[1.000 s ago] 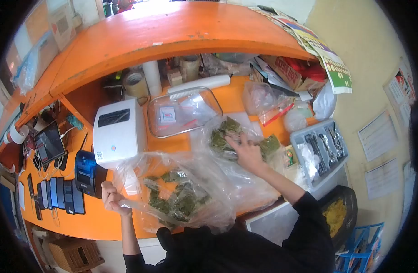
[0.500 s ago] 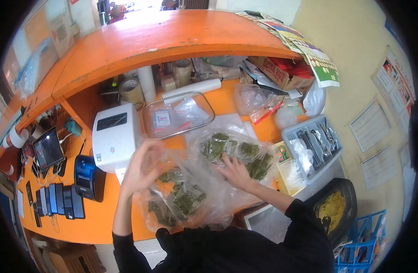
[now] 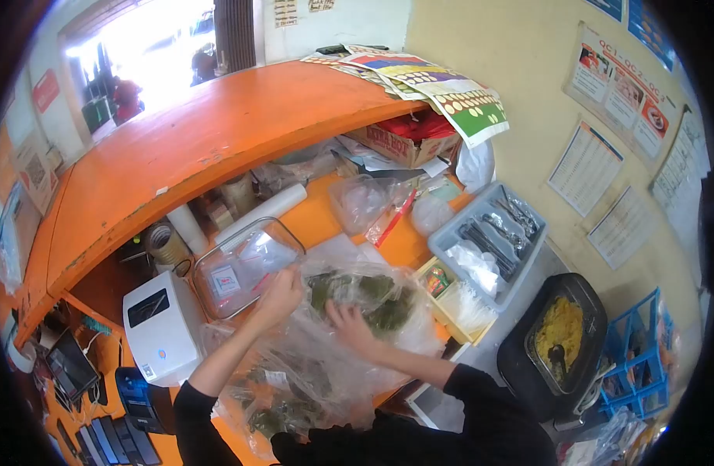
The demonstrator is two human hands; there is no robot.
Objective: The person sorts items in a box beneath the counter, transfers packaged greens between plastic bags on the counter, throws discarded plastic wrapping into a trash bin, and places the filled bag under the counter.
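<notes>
Head view: two clear plastic bags on the orange table (image 3: 407, 250), dark green leafy pieces in each. Far bag (image 3: 420, 332) lies between the glass tray and the divided box; its green pieces (image 3: 388, 301) sit toward the upper side, seen through crinkled film. Near bag (image 3: 326, 392) is close to the person's body, more loosely spread, green pieces showing through; the two films overlap, boundary hard to trace.

Left hand (image 3: 279, 299): fingers bunched and closed, pinching film at the far bag's left edge. Right hand (image 3: 354, 330): fingers open, slightly spread, laid on the far bag over the greens, nothing gripped.

Glass tray (image 3: 195, 278), just beyond the left hand: clear plastic and a small white packet (image 3: 225, 280) inside. Clear tub (image 3: 340, 203) farther back, filled with crumpled clear plastic.

Grey-blue cutlery tray (image 3: 459, 215), to the right: white wrapped items (image 3: 475, 266) in the nearest-left section, black utensils (image 3: 487, 242) next, metal cutlery (image 3: 518, 211) beyond. Pale divided box (image 3: 446, 320) beside it: small colored packets (image 3: 436, 279) one side, thin white sticks (image 3: 467, 307) the other.

Black pan (image 3: 518, 330), far right: yellow food (image 3: 560, 322), dark utensil (image 3: 557, 354) resting in it. Cardboard box (image 3: 388, 145) at the back holds red material (image 3: 416, 126).
</notes>
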